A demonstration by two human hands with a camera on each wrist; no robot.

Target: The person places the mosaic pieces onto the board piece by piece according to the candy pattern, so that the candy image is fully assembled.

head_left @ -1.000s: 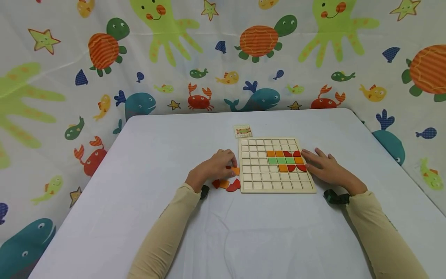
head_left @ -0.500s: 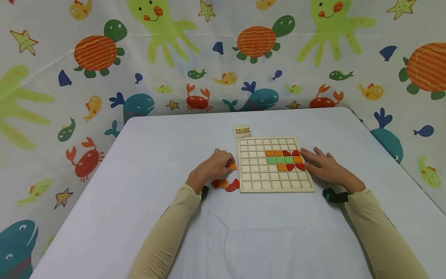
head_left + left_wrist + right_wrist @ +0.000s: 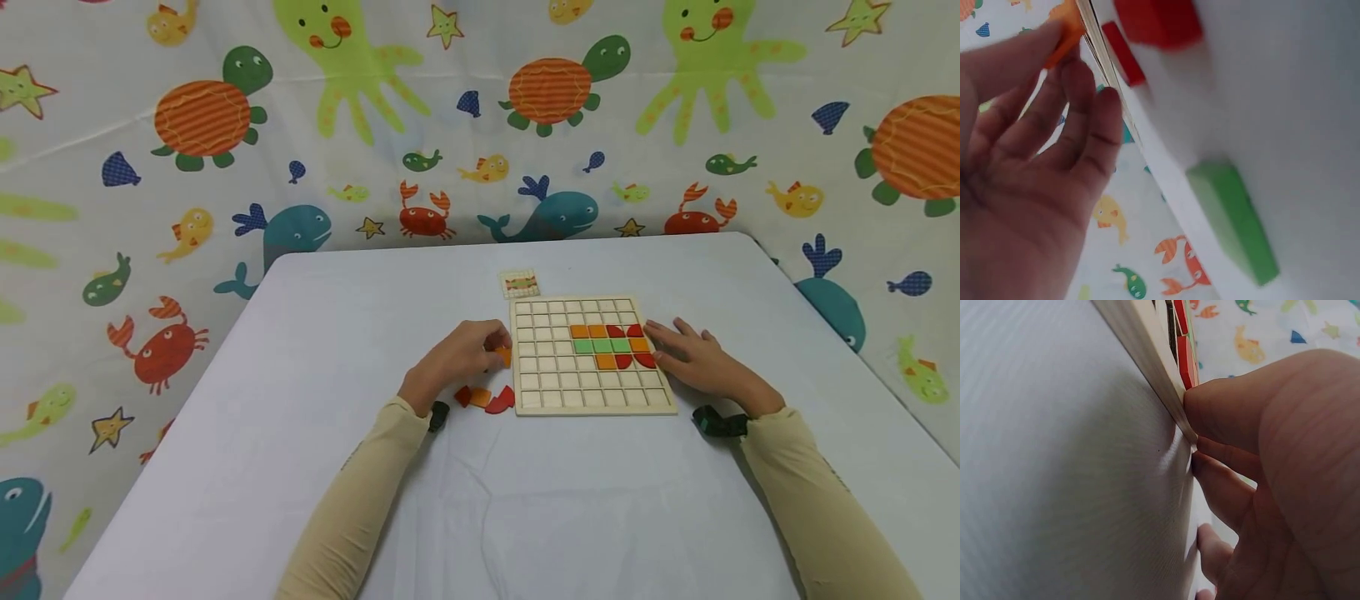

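Beside the left edge of the wooden grid board (image 3: 551, 402), my left hand (image 3: 463, 357) pinches an orange tile (image 3: 503, 357) between thumb and fingers. The left wrist view shows this orange tile (image 3: 1067, 34) close up, held at the fingertips. My right hand (image 3: 701, 360) rests on the table at the board's right edge, fingers stretched and touching it; the right wrist view has the thumb against the wooden rim (image 3: 1147, 353). Orange, red and green tiles (image 3: 602, 345) fill three rows on the board's right part.
Loose red pieces (image 3: 500, 400) and an orange tile (image 3: 480, 397) lie below my left hand. A green block (image 3: 1235, 222) lies near that hand's wrist. A small pattern card (image 3: 520, 283) lies behind the board. A sea-animal cloth (image 3: 360, 125) hangs behind the table.
The orange tile, earlier beside the board under my left fingers, is now pinched in that hand, which stays near the board's left edge. My right hand keeps its place. The head view shifts slightly.
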